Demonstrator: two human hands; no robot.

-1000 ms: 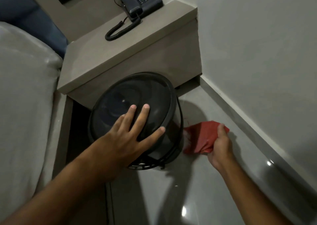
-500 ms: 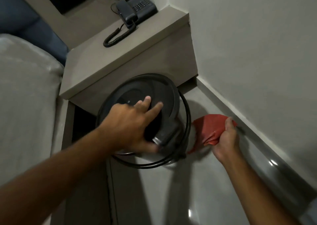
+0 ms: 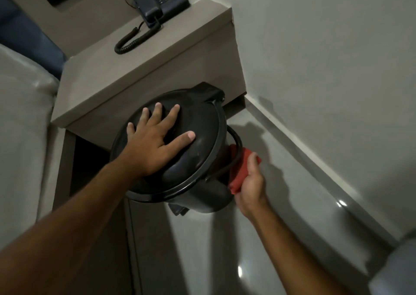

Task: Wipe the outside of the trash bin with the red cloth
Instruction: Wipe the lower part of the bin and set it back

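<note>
A black round trash bin [image 3: 202,191] with a closed lid and a thin wire handle stands on the glossy grey floor in front of a bedside unit. My left hand [image 3: 157,141] lies flat on the lid, fingers spread. My right hand [image 3: 249,182] grips the red cloth [image 3: 239,171] and presses it against the bin's right side wall, just under the wire handle. Part of the cloth is hidden behind the handle and my fingers.
A beige bedside unit [image 3: 144,74] sits right behind the bin, with a dark corded telephone [image 3: 157,0] on top. A bed with light bedding [image 3: 22,137] fills the left. A white wall with a skirting board [image 3: 315,150] runs along the right.
My left hand shifted from gripping the lid's edge to lying flat on top. The bin turned, its hinge now at the back. My right hand brought the cloth against the bin's side.
</note>
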